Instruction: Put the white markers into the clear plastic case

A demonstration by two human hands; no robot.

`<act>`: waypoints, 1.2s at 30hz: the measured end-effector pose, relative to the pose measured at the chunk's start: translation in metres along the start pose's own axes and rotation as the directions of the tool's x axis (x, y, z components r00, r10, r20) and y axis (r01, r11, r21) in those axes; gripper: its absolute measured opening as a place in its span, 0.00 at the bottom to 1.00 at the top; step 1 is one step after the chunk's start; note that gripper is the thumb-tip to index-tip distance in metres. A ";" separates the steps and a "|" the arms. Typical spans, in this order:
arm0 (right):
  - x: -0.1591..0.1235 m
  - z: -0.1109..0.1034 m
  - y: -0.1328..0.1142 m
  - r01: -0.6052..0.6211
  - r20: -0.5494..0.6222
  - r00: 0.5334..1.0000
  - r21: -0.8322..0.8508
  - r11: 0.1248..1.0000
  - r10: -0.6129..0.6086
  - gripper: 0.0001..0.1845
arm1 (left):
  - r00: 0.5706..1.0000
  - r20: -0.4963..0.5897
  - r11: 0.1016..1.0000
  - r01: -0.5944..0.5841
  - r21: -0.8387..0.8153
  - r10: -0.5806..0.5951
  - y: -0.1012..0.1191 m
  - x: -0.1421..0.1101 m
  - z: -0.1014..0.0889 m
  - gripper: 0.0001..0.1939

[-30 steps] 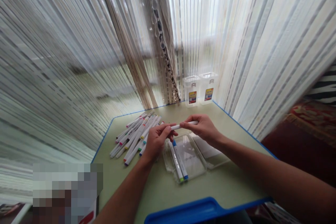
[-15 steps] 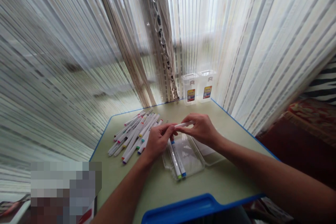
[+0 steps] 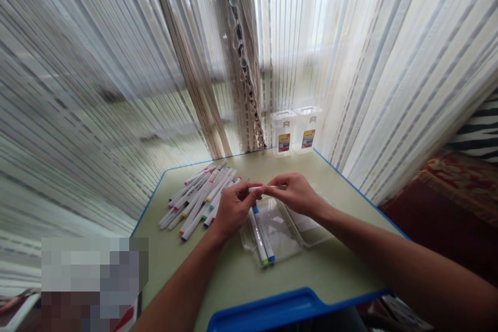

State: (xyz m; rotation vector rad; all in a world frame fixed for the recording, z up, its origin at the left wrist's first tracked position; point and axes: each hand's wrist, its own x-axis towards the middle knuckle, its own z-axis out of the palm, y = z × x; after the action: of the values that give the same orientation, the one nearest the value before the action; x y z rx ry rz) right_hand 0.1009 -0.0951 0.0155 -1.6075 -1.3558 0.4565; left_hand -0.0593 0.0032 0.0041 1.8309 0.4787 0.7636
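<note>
Both my left hand [image 3: 237,204] and my right hand [image 3: 294,192] are closed on one white marker [image 3: 255,188], held level above an open clear plastic case [image 3: 286,241]. The fingers of the two hands meet near its middle and cover much of it. Two white markers lie side by side along the left of the case: a lime-ended marker [image 3: 259,244] and a blue-ended marker [image 3: 266,241]. Left of my left hand, a loose pile of white markers [image 3: 200,197] with coloured ends rests on the table.
At the back of the pale green, blue-edged table [image 3: 327,282] stand two clear lidded boxes [image 3: 283,135] with yellow labels. String curtains [image 3: 187,62] hang close behind the table. A blue tray edge [image 3: 268,307] lies at the front.
My right hand has slid left along the marker, so the hands are closer together. More of the marker shows over my left fingers. The case and pile stay put.
</note>
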 end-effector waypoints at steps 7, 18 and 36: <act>0.002 -0.001 -0.004 -0.054 0.020 0.999 0.207 0.977 0.050 0.18 | 0.992 -0.120 0.985 0.025 -0.170 -0.046 0.004 0.002 0.001 0.14; 0.002 -0.001 -0.005 -0.112 0.084 0.993 0.509 0.853 0.081 0.23 | 0.959 -0.187 0.850 0.088 -0.519 -0.213 0.002 0.008 -0.007 0.12; 0.000 -0.001 0.000 -0.193 0.263 0.964 0.790 0.582 -0.037 0.19 | 0.952 -0.157 0.748 0.097 -0.657 -0.261 0.001 0.009 -0.009 0.09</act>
State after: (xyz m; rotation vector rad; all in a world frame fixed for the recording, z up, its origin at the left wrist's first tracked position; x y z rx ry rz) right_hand 0.1019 -0.0953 0.0160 -0.8298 -0.9904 1.1884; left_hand -0.0593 0.0148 0.0100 1.0313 0.4648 0.8852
